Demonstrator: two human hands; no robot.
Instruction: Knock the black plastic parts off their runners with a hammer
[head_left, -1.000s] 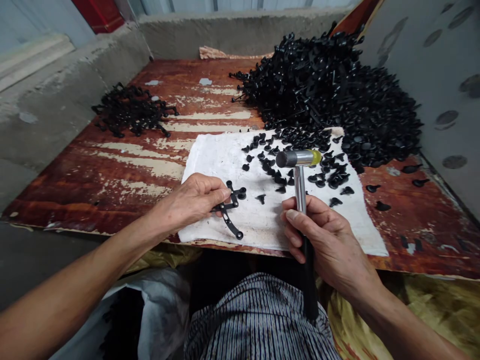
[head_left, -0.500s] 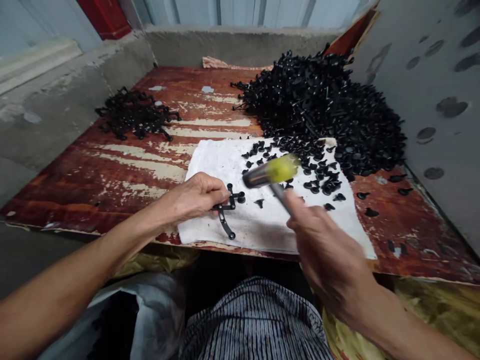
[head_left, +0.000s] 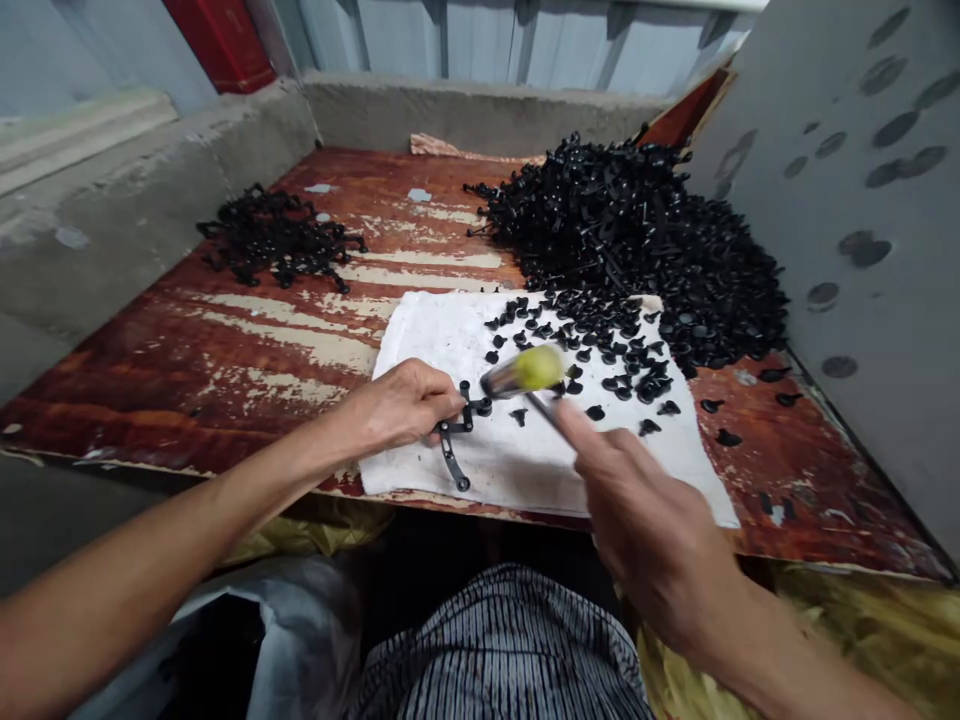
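My left hand pinches a black jointed bracket between thumb and fingers, over a white cloth. The bracket has several arms with round ends, one of them curving toward me. In my right hand is the handle of a mallet, wrapped by the fingers. The mallet has a dark face on the left and a yellow end on the right. Its dark face is right beside the bracket's right-hand round end; blur hides whether they touch. Small black knob-like pieces lie scattered on the cloth.
A large heap of black parts rises at the back right against a grey spotted panel. At the back left sits a smaller pile of black brackets. The worn red-brown tabletop meets a low concrete wall.
The mallet head has moved left and slightly down, closer to the bracket's right-hand end. My left hand keeps its hold on the bracket. The whole view has shifted a little.
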